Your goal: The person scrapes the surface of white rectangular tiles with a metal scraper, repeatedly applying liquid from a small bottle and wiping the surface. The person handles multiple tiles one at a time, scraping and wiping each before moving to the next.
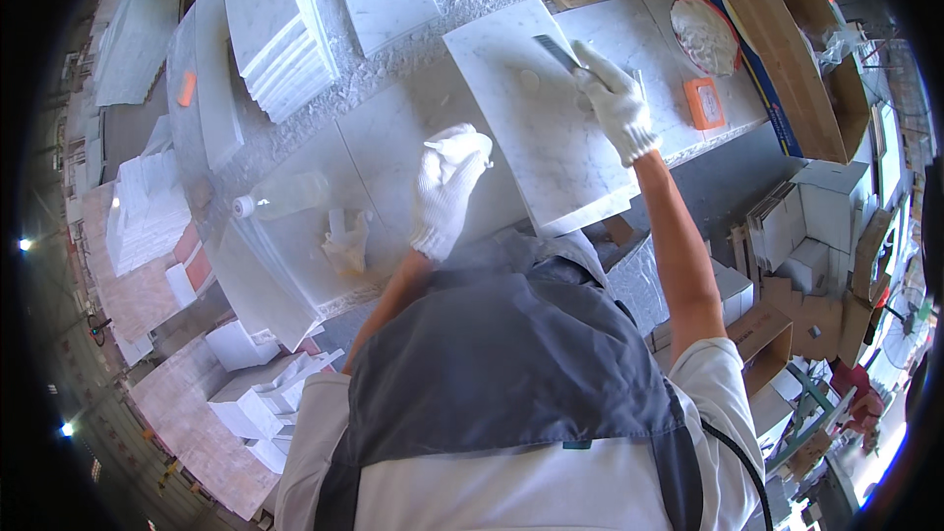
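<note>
Marble slab (526, 103), pale with grey veins, lies flat and askew in front of the wearer whose feed I monitor. Right hand (615, 103), in a white knit glove, is over the slab's right half, gripping a flat, dark-grey tool (557, 52) whose free end points toward the slab's far left. I cannot tell whether the tool touches the stone. Left hand (450, 182), gloved likewise, is just off the slab's left edge, fingers curled in; I cannot tell whether it holds anything.

Surface: the slab rests on a dusty bench (413, 113) of pale stone. Left of the slab I log a clear bottle (295, 192) on its side and, nearer the wearer, a crumpled plastic bag (346, 246). Farther left and beyond, a tile stack (280, 44). Right of the slab: a small orange box (704, 103), a round white thing with a red edge (705, 34), then an open cardboard box (777, 64).

Room: white boxes (831, 199) well right of the slab; more stacked tiles (147, 211) well left.
</note>
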`<state>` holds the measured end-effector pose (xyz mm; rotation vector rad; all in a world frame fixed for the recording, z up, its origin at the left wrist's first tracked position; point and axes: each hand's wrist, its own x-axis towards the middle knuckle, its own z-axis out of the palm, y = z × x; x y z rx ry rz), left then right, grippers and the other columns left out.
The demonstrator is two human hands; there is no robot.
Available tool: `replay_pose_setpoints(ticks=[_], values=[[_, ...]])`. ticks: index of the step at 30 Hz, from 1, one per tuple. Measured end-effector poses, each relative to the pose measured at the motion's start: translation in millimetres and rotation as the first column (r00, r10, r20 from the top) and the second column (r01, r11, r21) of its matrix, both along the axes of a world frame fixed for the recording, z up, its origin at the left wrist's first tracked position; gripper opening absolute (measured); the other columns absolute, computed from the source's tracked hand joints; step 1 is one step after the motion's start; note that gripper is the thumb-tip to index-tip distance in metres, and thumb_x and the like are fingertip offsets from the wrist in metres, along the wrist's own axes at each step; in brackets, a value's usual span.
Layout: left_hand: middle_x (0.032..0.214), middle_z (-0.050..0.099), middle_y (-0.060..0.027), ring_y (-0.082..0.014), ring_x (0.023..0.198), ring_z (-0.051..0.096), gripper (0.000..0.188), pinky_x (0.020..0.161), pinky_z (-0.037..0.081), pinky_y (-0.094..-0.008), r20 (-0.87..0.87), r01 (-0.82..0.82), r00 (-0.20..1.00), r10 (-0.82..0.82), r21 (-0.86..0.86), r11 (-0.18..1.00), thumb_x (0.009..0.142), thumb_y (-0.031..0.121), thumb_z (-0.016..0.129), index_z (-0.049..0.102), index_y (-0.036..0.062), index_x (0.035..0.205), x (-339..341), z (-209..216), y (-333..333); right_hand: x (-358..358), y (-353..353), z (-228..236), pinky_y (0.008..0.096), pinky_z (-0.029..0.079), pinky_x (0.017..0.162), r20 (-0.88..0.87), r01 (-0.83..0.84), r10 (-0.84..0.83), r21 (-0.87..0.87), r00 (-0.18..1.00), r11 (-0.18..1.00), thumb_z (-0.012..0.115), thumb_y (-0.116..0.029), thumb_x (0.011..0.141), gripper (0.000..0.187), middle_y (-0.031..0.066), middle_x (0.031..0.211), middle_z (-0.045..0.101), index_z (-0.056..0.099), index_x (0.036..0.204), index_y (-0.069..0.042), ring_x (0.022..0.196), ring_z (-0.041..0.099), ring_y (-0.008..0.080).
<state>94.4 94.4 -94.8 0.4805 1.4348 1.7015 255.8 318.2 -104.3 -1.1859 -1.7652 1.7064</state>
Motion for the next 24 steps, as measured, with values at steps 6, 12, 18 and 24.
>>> replay_pose_setpoints(ticks=[6, 12, 18, 24], values=[[0.119, 0.063, -0.0097, -0.0155, 0.107, 0.064, 0.045, 0.092, 0.059, -0.0326, -0.152, 0.025, 0.988, -0.021, 0.028, 0.999, 0.093, -0.005, 0.069, 0.051, 0.0031, 0.133, -18.3, -7.4, 26.7, 34.7, -66.5, -13.0, 0.0265, 0.056, 0.066, -0.029, 0.109, -0.106, 0.124, 0.994, 0.986, 0.063, -0.004, 0.098, 0.052, 0.0038, 0.095, 0.068, 0.052, 0.149, -0.004, 0.074, 0.065, 0.0097], [0.122, 0.067, -0.0170, -0.0307, 0.108, 0.067, 0.041, 0.094, 0.054, -0.0396, -0.772, 0.050, 0.606, -0.192, -0.204, 0.978, 0.091, 0.014, 0.077, 0.062, 0.0007, 0.127, -39.5, -18.3, 49.2, 36.2, -114.3, -33.6, 0.0375, 0.055, 0.070, 0.017, 0.095, -0.137, 0.632, 0.990, 0.769, 0.067, 0.002, 0.089, 0.047, 0.0135, 0.090, 0.069, 0.062, 0.136, -0.002, 0.075, 0.068, 0.0261], [0.120, 0.068, -0.0174, -0.0351, 0.111, 0.065, 0.044, 0.094, 0.052, -0.0424, -0.810, 0.098, 0.476, -0.344, -0.340, 0.935, 0.090, 0.023, 0.078, 0.064, 0.0039, 0.127, -49.5, -16.3, 47.5, 24.2, -122.5, -45.4, 0.0439, 0.053, 0.069, -0.054, 0.184, -0.203, 0.691, 0.978, 0.699, 0.068, -0.001, 0.086, 0.055, 0.0165, 0.096, 0.067, 0.060, 0.139, -0.012, 0.082, 0.066, 0.0337], [0.119, 0.069, -0.0174, -0.0358, 0.111, 0.065, 0.042, 0.093, 0.052, -0.0445, -0.803, 0.113, 0.360, -0.475, -0.468, 0.876, 0.091, 0.028, 0.075, 0.064, 0.0069, 0.125, -54.4, 1.7, 51.1, 29.4, -122.1, -42.6, 0.0447, 0.053, 0.069, 0.004, 0.080, -0.111, 0.671, 0.994, 0.737, 0.068, -0.002, 0.084, 0.063, 0.0174, 0.100, 0.067, 0.053, 0.145, -0.010, 0.083, 0.065, 0.0349]])
